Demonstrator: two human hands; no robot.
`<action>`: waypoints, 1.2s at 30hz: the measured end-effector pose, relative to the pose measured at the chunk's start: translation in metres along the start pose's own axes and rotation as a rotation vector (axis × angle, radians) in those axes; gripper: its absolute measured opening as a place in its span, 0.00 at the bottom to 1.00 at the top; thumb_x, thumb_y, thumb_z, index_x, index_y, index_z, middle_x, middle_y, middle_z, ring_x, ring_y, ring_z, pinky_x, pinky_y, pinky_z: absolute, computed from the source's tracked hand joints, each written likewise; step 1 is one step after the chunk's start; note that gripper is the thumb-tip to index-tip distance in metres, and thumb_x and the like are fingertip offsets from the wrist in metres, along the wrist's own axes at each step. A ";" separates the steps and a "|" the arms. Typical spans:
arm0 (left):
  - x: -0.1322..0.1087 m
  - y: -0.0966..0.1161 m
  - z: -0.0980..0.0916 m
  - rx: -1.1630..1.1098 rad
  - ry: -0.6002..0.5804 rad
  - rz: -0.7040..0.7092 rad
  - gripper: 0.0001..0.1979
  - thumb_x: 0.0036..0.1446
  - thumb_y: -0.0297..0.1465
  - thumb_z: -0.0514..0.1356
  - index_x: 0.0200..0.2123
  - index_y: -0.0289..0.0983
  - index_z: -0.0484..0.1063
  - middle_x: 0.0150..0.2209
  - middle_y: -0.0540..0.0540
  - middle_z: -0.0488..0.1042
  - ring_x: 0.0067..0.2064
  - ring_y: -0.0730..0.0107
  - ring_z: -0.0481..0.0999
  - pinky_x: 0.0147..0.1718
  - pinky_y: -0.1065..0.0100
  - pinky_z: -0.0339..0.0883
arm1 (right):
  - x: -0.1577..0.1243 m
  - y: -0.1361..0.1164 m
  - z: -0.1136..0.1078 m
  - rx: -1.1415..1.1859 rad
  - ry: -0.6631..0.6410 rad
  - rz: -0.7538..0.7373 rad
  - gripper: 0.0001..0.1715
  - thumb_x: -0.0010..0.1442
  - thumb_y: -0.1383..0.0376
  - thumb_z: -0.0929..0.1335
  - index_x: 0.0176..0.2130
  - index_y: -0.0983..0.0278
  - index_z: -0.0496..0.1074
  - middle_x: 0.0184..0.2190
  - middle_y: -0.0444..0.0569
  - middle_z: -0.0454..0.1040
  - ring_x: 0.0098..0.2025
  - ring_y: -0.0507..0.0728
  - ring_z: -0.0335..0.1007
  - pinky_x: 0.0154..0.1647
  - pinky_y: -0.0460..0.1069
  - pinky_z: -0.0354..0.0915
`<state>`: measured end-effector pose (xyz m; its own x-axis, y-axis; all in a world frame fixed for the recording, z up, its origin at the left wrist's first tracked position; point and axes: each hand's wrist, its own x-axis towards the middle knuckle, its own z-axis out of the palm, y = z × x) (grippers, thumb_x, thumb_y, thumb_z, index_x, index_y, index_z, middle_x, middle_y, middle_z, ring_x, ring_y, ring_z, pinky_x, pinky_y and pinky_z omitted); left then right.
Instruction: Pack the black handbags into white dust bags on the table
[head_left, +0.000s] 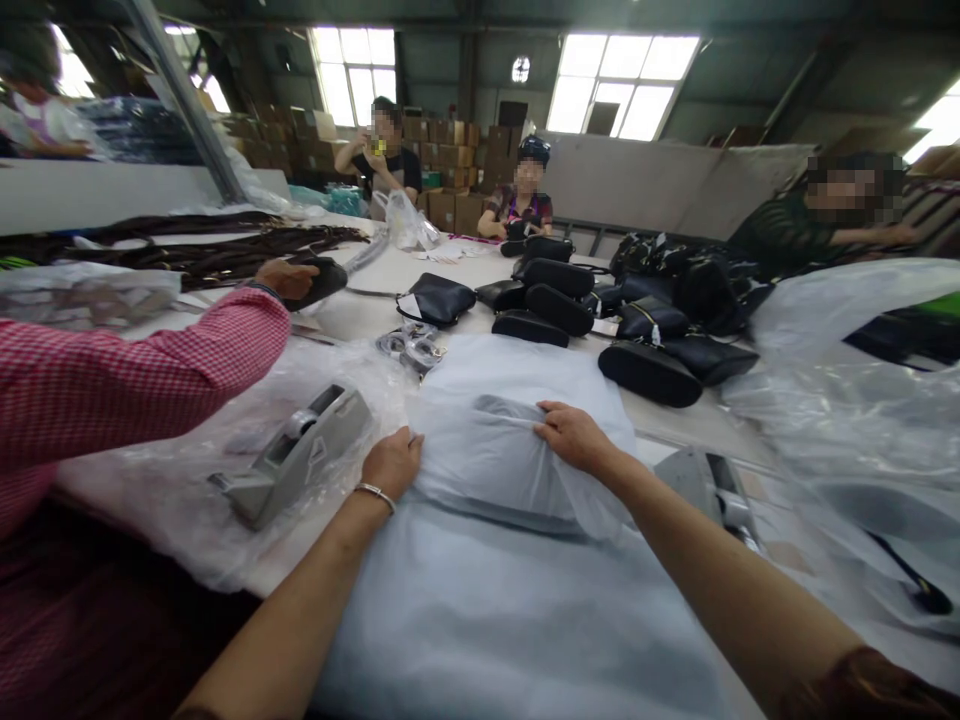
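Note:
A dark pouch wrapped in thin white tissue [491, 455] lies on a stack of white wrapping sheets [480, 620] in front of me. My left hand [390, 462], with a silver bracelet on the wrist, is closed at the bundle's left edge with the fingers tucked against the tissue. My right hand [571, 436] presses on the top right of the bundle, fingers curled and pinching a fold of the tissue.
A grey tape dispenser [296, 455] sits on clear plastic to my left; a second dispenser [712, 490] lies to the right. Several black pouches [600, 320] are heaped mid-table. A co-worker's pink-checked sleeve [135, 380] reaches across at left. Clear plastic bags [847, 400] pile at right. Other people sit at the far side.

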<state>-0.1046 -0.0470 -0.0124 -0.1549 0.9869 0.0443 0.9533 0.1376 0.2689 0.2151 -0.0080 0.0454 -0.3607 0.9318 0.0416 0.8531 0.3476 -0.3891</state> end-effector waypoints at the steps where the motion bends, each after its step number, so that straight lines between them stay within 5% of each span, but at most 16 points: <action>1: 0.000 0.000 0.002 0.022 0.006 -0.008 0.15 0.68 0.38 0.50 0.37 0.38 0.73 0.36 0.38 0.80 0.40 0.56 0.80 0.38 0.64 0.66 | 0.000 -0.001 -0.002 0.003 -0.008 -0.002 0.18 0.66 0.65 0.67 0.25 0.63 0.75 0.59 0.59 0.74 0.60 0.59 0.72 0.62 0.51 0.64; 7: 0.009 -0.008 0.000 0.190 0.084 -0.050 0.19 0.71 0.41 0.46 0.43 0.38 0.74 0.39 0.38 0.80 0.42 0.53 0.80 0.36 0.63 0.66 | 0.003 -0.002 -0.008 0.012 -0.037 0.001 0.17 0.65 0.65 0.68 0.26 0.64 0.77 0.58 0.59 0.75 0.58 0.60 0.74 0.62 0.51 0.64; 11: 0.004 -0.011 -0.019 0.200 0.194 -0.063 0.19 0.70 0.37 0.47 0.49 0.35 0.74 0.43 0.35 0.79 0.43 0.50 0.80 0.37 0.59 0.69 | 0.004 -0.001 -0.009 0.011 -0.043 0.006 0.15 0.65 0.65 0.68 0.26 0.64 0.78 0.58 0.57 0.76 0.58 0.60 0.74 0.61 0.50 0.64; 15: -0.025 0.021 -0.046 0.039 0.482 0.209 0.18 0.70 0.34 0.49 0.54 0.37 0.74 0.50 0.36 0.77 0.51 0.51 0.76 0.50 0.54 0.69 | 0.005 0.000 -0.010 0.018 -0.043 0.007 0.16 0.64 0.65 0.69 0.26 0.64 0.78 0.58 0.57 0.76 0.58 0.59 0.74 0.61 0.49 0.64; 16: -0.033 0.036 -0.049 -0.045 0.480 0.377 0.17 0.70 0.32 0.49 0.53 0.39 0.75 0.49 0.38 0.77 0.51 0.54 0.76 0.52 0.56 0.69 | 0.006 -0.001 -0.011 0.014 -0.043 0.008 0.16 0.65 0.65 0.69 0.26 0.64 0.78 0.58 0.57 0.76 0.58 0.59 0.74 0.61 0.48 0.64; 19: -0.044 0.083 -0.036 -0.216 0.235 0.949 0.16 0.69 0.30 0.52 0.53 0.43 0.75 0.47 0.42 0.79 0.50 0.62 0.77 0.52 0.61 0.71 | 0.007 -0.002 -0.011 -0.013 -0.049 0.009 0.15 0.64 0.65 0.69 0.27 0.65 0.79 0.56 0.57 0.77 0.58 0.58 0.74 0.60 0.47 0.64; 21: -0.040 0.108 -0.018 -0.218 0.144 1.116 0.14 0.67 0.32 0.56 0.53 0.41 0.75 0.50 0.42 0.79 0.55 0.58 0.75 0.56 0.56 0.69 | 0.010 -0.003 -0.010 -0.031 -0.054 0.015 0.14 0.64 0.65 0.69 0.27 0.65 0.80 0.56 0.56 0.78 0.58 0.58 0.74 0.60 0.47 0.63; 25: -0.023 0.127 0.010 -0.158 0.082 1.096 0.23 0.63 0.39 0.62 0.59 0.37 0.71 0.61 0.39 0.72 0.66 0.49 0.65 0.66 0.47 0.56 | 0.012 0.002 -0.015 0.041 -0.064 0.019 0.13 0.63 0.66 0.69 0.29 0.65 0.81 0.56 0.55 0.77 0.59 0.59 0.73 0.61 0.48 0.63; 29: -0.019 0.124 0.013 -0.104 0.015 1.055 0.30 0.62 0.43 0.62 0.65 0.38 0.66 0.67 0.39 0.65 0.71 0.46 0.56 0.69 0.43 0.47 | -0.008 0.018 -0.040 0.208 -0.009 0.123 0.15 0.65 0.57 0.68 0.41 0.63 0.82 0.53 0.53 0.80 0.55 0.61 0.75 0.58 0.52 0.66; 33: -0.023 0.123 0.011 -0.057 0.003 1.024 0.33 0.61 0.47 0.62 0.67 0.42 0.64 0.71 0.41 0.59 0.73 0.42 0.50 0.68 0.40 0.44 | -0.062 0.032 -0.060 0.453 0.025 0.267 0.30 0.64 0.46 0.67 0.56 0.63 0.75 0.52 0.56 0.79 0.52 0.63 0.76 0.54 0.56 0.69; 36: -0.023 0.124 0.013 -0.028 0.012 1.017 0.35 0.61 0.48 0.62 0.68 0.44 0.63 0.72 0.41 0.55 0.73 0.41 0.48 0.68 0.39 0.44 | -0.103 0.033 -0.052 0.683 0.030 0.381 0.48 0.54 0.47 0.75 0.66 0.62 0.64 0.55 0.58 0.77 0.52 0.63 0.76 0.49 0.55 0.72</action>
<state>0.0208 -0.0519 0.0070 0.7230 0.6340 0.2745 0.6281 -0.7687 0.1209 0.3002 -0.0875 0.0762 -0.0707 0.9797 -0.1874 0.4912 -0.1293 -0.8614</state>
